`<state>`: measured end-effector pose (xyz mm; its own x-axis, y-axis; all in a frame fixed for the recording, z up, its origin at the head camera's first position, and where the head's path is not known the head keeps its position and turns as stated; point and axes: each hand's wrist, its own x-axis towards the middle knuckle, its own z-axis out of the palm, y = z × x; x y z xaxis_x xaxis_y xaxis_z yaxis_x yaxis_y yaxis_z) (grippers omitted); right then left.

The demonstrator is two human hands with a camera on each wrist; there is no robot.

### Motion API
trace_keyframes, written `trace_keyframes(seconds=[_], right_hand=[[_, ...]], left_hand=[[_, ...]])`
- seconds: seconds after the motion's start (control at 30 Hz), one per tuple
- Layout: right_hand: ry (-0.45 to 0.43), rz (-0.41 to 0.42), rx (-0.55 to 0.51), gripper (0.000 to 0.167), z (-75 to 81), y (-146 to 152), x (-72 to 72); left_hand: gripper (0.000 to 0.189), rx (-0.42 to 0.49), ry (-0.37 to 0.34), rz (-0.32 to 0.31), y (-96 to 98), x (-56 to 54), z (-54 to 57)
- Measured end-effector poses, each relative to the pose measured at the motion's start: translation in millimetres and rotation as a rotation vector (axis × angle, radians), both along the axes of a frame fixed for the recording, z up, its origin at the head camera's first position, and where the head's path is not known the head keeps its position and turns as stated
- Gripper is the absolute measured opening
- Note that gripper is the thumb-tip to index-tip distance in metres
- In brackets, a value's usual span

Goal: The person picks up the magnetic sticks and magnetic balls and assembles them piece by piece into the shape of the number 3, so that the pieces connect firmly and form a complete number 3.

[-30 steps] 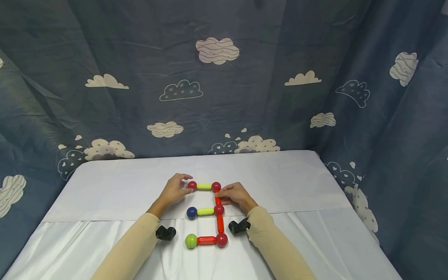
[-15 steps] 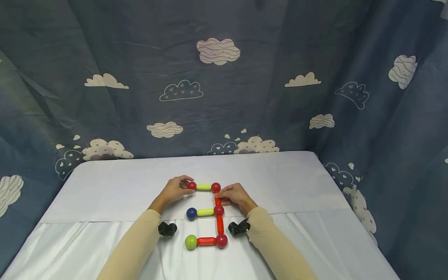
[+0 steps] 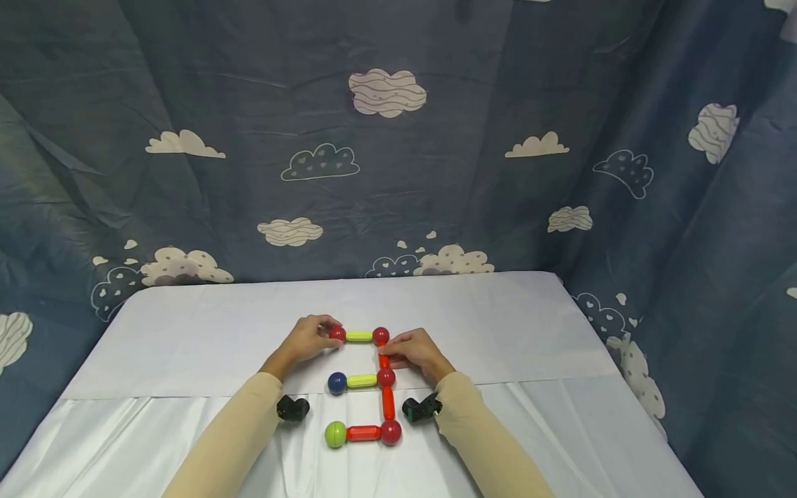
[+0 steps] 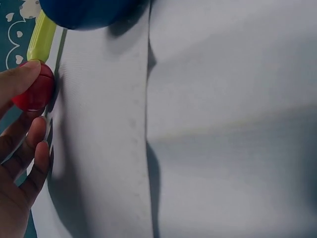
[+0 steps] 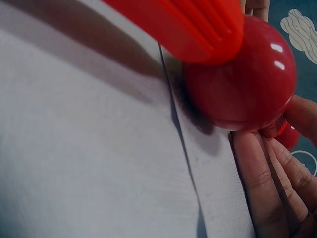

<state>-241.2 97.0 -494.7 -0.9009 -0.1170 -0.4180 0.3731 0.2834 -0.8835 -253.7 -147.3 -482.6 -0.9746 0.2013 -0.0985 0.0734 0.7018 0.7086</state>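
On the white cloth lies a shape of balls joined by rods, like a backwards E. My left hand pinches the red ball at its far left end, thumb and fingertips against it; the left wrist view shows this ball with a yellow-green rod. My right hand grips the upper red rod, between the far right red ball and the middle red ball. That middle ball looms large in the right wrist view and hides part of the grip.
Nearer me, the middle arm ends in a blue ball. The nearest arm has a green ball, a red rod and a red ball. Behind the table hangs a dark curtain with clouds.
My left fingers have come down onto the far left red ball. The right hand keeps its grip on the red rod. The whole head view has shifted slightly.
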Motion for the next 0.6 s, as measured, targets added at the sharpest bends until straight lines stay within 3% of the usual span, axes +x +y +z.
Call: trace_keyframes(seconds=[0.6], right_hand=[[0.003, -0.009, -0.014, 0.019, -3.1, -0.7, -0.7]], left_hand=[[0.035, -0.055, -0.008, -0.02, 0.4, 6.5, 2.1]])
